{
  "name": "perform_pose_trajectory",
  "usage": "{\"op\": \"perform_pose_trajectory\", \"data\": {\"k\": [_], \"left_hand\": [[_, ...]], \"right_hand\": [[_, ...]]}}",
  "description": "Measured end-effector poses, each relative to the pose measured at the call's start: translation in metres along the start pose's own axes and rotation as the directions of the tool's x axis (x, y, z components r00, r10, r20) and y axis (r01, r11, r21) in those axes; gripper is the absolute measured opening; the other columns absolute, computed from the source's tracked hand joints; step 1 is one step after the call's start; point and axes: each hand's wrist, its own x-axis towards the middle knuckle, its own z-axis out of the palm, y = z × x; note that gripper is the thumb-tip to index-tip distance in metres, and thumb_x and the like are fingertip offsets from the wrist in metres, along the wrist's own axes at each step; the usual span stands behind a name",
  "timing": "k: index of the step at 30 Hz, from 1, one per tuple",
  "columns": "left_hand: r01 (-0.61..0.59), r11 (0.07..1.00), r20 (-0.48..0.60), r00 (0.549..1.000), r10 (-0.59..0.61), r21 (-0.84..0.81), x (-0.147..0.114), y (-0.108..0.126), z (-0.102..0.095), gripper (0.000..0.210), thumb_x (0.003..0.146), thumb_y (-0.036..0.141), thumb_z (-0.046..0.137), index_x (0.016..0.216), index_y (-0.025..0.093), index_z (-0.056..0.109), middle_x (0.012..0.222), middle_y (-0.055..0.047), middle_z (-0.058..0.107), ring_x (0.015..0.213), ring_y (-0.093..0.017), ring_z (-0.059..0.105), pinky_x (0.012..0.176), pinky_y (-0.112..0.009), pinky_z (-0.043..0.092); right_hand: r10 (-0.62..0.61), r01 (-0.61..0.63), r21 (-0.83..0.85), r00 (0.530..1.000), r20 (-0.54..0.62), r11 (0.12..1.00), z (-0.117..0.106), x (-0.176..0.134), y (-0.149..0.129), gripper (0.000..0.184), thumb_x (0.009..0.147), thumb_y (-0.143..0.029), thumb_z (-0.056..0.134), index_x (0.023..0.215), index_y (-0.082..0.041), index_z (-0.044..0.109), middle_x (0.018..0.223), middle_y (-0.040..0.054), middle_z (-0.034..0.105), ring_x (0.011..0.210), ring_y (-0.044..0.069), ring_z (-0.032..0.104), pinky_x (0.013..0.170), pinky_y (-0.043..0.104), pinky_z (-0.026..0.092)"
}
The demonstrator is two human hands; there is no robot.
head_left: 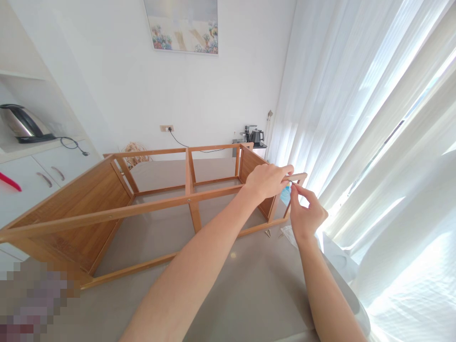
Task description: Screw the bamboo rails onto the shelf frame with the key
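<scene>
A long wooden frame with slatless open bays and solid end panels lies on its side across the grey-topped table. My left hand reaches over the frame's right end, with its fingers closed about the rail there. Just beside it, my right hand pinches a small, thin metal piece between thumb and forefinger, close to the rail's end. Whether this piece is a screw or a key is too small to tell. Several small bolts lie on the table below the frame's right end.
A crumpled clear plastic bag lies near the bolts. Sheer white curtains hang close on the right. Behind the frame are a dark coffee pot and a straw-coloured bundle. A kettle stands on the left counter.
</scene>
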Motion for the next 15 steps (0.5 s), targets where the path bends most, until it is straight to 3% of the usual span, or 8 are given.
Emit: {"op": "perform_pose_trajectory", "data": {"k": [9,15], "left_hand": [[-0.027,1.0,0.018,0.999,0.027,-0.006,0.0003,0.0015,-0.0034,0.019,0.099,0.027,0.045,0.11,0.029,0.059,0.085,-0.001,0.07,0.078,-0.022,0.066,0.066,-0.028,0.043],[-0.045,0.998,0.025,0.999,0.047,-0.044,0.0015,-0.0011,-0.0016,0.017,0.1,0.029,0.047,0.105,0.028,0.063,0.089,-0.002,0.071,0.083,-0.022,0.066,0.067,-0.028,0.043]], "right_hand": [[-0.06,0.06,-0.003,0.998,-0.005,0.998,0.0009,-0.0009,-0.0008,0.027,0.093,-0.043,0.064,0.098,-0.02,0.077,0.087,0.0046,0.078,0.072,0.017,0.071,0.062,0.027,0.053],[-0.065,0.064,0.027,0.998,0.024,0.998,-0.001,0.0005,0.0006,0.025,0.095,-0.038,0.063,0.102,-0.019,0.076,0.093,0.0051,0.078,0.081,0.019,0.072,0.053,0.024,0.05]]}}
